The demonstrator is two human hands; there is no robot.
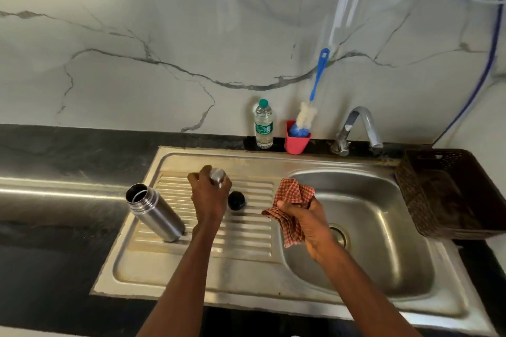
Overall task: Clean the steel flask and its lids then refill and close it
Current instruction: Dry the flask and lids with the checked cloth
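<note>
Steel flask (154, 209) stands open-mouthed on the ribbed drainboard (246, 230), left of both hands, not touched. Left hand (209, 195) is over the drainboard w/ fingers (195, 178) curled round the steel lid (217, 175). Black inner lid (236, 200) sits on the ribs just right of that hand, apart from the flask. Right hand (306, 217) grips a bunched red checked cloth (293, 208) at the basin (364, 227) edge. Water bottle (264, 124), red cup (297, 139) w/ bottle brush (308, 115), tap (356, 128) at back of the table (54, 150).

Even, soft indoor light; mild glare on sink (273, 161) steel; wide-angle bending at edges; slight overall softness.
</note>
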